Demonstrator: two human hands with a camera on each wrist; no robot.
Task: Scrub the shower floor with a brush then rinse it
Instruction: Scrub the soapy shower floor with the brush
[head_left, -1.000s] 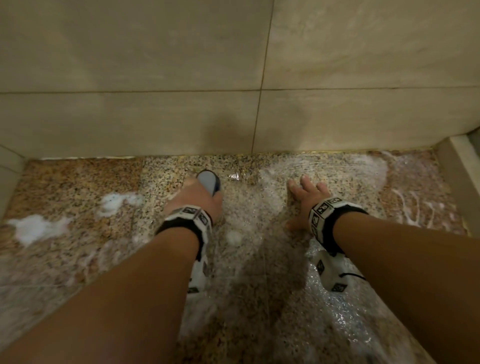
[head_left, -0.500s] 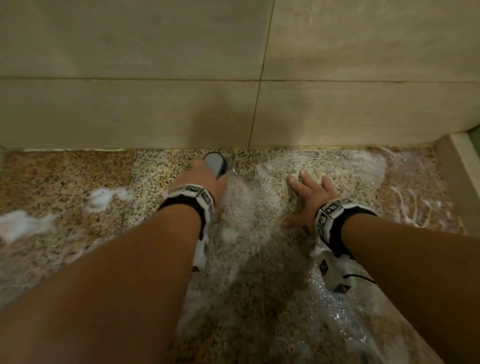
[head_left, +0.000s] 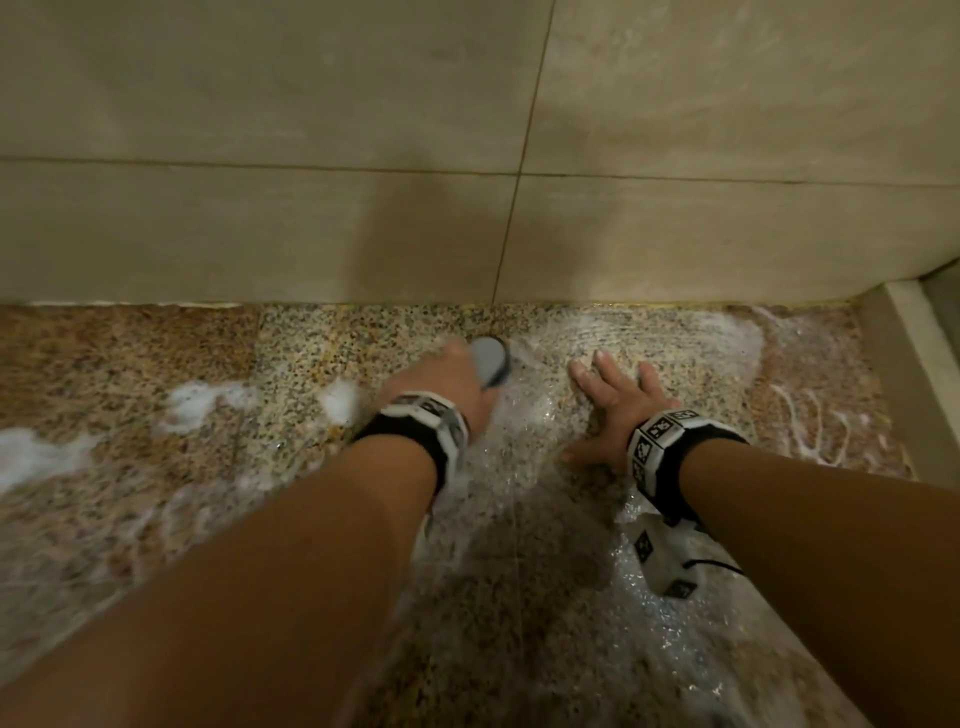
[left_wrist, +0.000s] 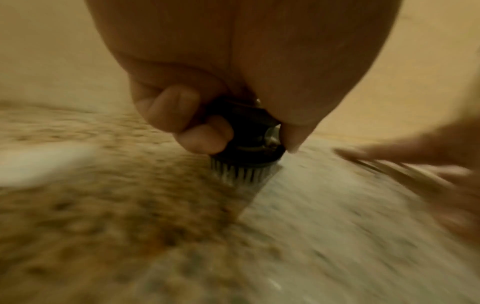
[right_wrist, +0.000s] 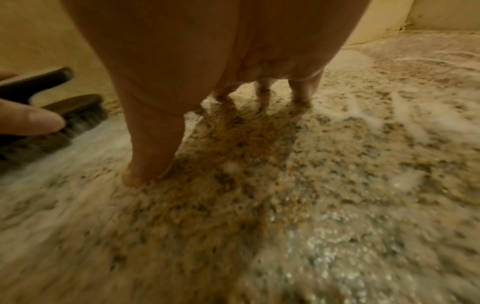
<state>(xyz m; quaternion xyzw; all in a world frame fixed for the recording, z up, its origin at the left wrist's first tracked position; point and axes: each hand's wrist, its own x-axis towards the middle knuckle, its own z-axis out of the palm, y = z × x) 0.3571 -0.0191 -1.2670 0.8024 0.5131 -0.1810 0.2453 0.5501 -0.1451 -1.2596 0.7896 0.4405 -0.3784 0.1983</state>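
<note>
My left hand (head_left: 441, 382) grips a dark scrub brush (head_left: 491, 358) with a grey top, close to the foot of the wall. In the left wrist view my curled fingers (left_wrist: 182, 115) wrap the brush (left_wrist: 246, 139), whose pale bristles (left_wrist: 239, 170) press on the speckled granite floor (head_left: 156, 364). My right hand (head_left: 618, 400) lies flat on the wet, soapy floor just right of the brush, fingers spread. The right wrist view shows those fingers (right_wrist: 153, 148) planted on the floor (right_wrist: 259, 185), with the brush (right_wrist: 70, 115) at the left edge.
White foam patches (head_left: 208, 400) lie on the floor to the left, and thin suds (head_left: 727, 338) spread to the right. A beige tiled wall (head_left: 363, 156) rises just beyond the hands. A raised curb (head_left: 914, 338) bounds the floor at the right.
My left hand has pushed the brush forward and to the right, toward the wall and nearer my right hand. The right hand has stayed planted on the floor.
</note>
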